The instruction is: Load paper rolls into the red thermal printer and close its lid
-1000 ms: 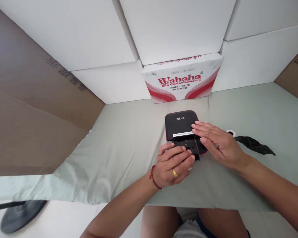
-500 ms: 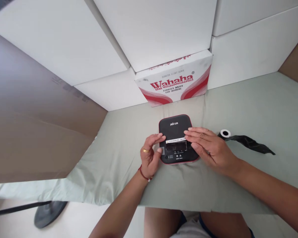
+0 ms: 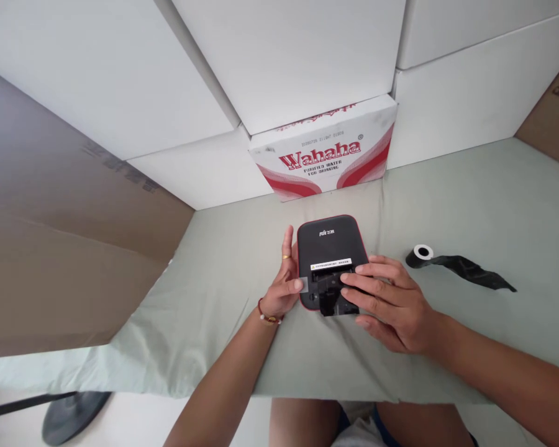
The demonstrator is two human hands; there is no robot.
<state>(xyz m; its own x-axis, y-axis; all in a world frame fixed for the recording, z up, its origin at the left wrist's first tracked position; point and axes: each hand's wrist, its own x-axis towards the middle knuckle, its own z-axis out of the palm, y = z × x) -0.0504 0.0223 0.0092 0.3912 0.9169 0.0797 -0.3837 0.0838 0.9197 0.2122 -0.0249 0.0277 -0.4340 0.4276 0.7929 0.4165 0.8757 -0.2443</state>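
Note:
A flat black device with a red rim, by its look a small receipt printer (image 3: 331, 243), lies on the cloth-covered table. A white warning strip (image 3: 330, 264) crosses its top. Below that, a glossy dark flap (image 3: 331, 299) lies swung towards me, over the buttons and past the front edge. My left hand (image 3: 286, 279) grips the left side, thumb on a grey translucent tab (image 3: 304, 285) and fingers along the edge, partly hidden. My right hand (image 3: 391, 301) rests its outstretched fingertips on the flap and the printer's right edge.
A black roll with a white core (image 3: 422, 253) lies to the right, its black tail (image 3: 475, 272) trailing out. Behind stand a Wahaha carton (image 3: 323, 155) and large white boxes (image 3: 302, 56). A brown carton (image 3: 69, 248) stands at the left; the table's front edge is near me.
The dark flap, level with the printer's top before, now stands out over the front edge. My right hand has moved nearer to me; my left fingers have moved from the top to the side.

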